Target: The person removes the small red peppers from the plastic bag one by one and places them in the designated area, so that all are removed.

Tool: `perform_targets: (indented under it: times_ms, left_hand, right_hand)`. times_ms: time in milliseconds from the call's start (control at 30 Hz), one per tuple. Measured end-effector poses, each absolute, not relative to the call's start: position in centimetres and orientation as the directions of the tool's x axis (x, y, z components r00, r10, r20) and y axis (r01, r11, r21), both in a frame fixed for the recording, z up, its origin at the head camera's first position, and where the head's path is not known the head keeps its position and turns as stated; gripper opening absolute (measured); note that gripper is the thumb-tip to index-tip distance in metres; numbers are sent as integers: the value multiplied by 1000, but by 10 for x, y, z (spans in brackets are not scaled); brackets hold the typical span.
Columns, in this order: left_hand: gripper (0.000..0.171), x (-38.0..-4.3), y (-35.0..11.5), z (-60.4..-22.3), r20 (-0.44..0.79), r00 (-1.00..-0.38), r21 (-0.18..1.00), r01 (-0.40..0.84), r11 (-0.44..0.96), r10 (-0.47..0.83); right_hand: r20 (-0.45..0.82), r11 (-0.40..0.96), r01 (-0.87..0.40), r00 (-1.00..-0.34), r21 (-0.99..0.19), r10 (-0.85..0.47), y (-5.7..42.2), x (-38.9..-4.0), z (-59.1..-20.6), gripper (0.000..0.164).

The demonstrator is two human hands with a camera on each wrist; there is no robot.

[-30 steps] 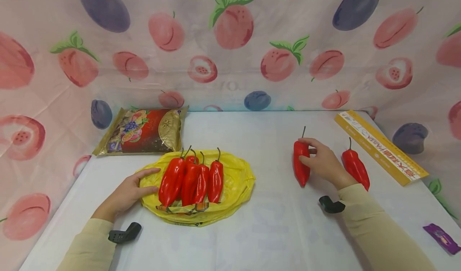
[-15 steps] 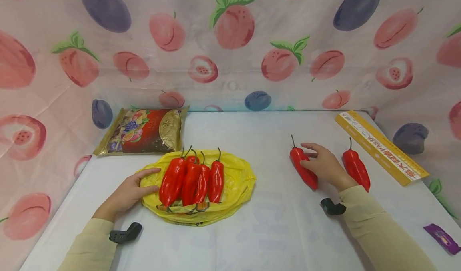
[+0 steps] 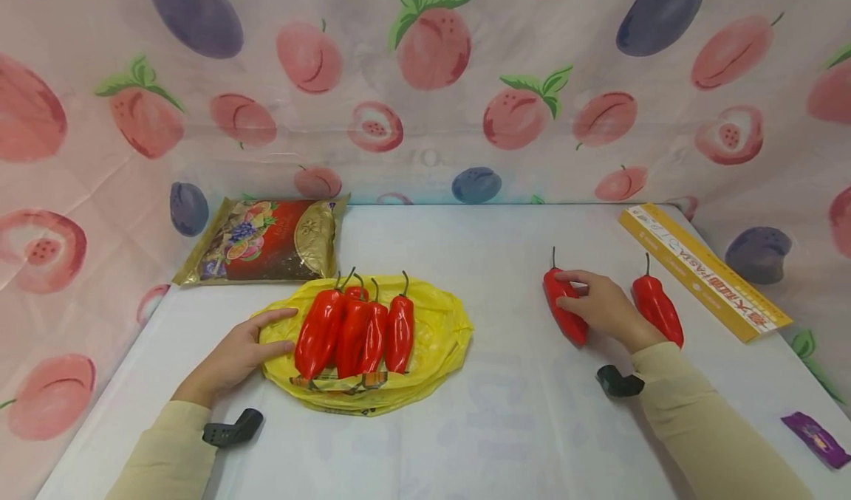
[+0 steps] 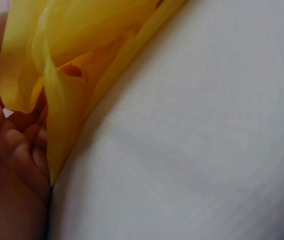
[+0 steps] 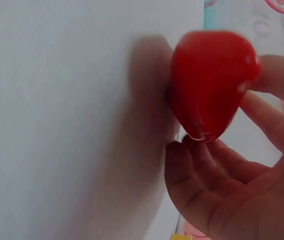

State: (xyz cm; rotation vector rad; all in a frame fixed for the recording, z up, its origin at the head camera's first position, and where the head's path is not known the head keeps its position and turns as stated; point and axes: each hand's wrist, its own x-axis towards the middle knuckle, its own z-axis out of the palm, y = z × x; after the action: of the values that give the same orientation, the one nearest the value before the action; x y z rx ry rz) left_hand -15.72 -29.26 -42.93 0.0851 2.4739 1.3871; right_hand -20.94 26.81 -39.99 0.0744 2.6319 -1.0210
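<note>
My right hand (image 3: 601, 304) pinches a long red pepper (image 3: 562, 304) between thumb and fingers, its stem pointing away from me. From the right wrist view, the pepper (image 5: 211, 82) shows end-on, with a shadow on the white surface beside it. At the left, my left hand (image 3: 242, 352) holds the edge of a yellow plastic bag (image 3: 442, 337). Up close in the left wrist view, the bag's folds (image 4: 64, 120) lie between thumb and curled fingers, partly hiding them. Several red peppers (image 3: 352, 337) lie side by side in the bag, stems away from me.
Another red pepper (image 3: 658, 308) lies just right of my right hand. Beyond it a yellow pasta box (image 3: 705, 271) lies slanted. A gold and red packet (image 3: 266, 241) is behind the bag. Near the right edge lies a small purple wrapper (image 3: 816, 439). Fruit-print cloth (image 3: 425, 138) stands behind the table.
The pepper in my right hand swung, its lower tip going right; since then its stem has shifted slightly right, more upright. My left hand and the bag stayed put.
</note>
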Motion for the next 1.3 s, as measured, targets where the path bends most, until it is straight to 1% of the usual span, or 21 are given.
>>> perform_targets:
  times_ms: [133, 300, 533, 867, 1300]
  left_hand:
    - [66, -157, -293, -429, -235, -952, 836, -96, 541, 194]
    - [65, -157, -293, -430, -231, -954, 831, -89, 549, 194]
    - [66, -157, -293, -430, -232, -954, 833, -95, 546, 188]
    - [66, -157, -292, -430, -240, -954, 829, -104, 550, 182]
    - [65, -157, -292, -430, -240, -952, 835, -104, 540, 188]
  right_hand:
    - [-315, 746, 151, -946, -649, -82, 270, -208, -399, 71]
    - [-307, 748, 139, -947, -648, -90, 272, -208, -398, 69]
    - [-307, 751, 165, -950, -640, -52, 277, -212, -400, 68]
    - [-268, 762, 139, -962, -632, -47, 284, -221, -401, 68]
    - [-268, 768, 171, -964, -617, 0, 289, -232, -401, 68]
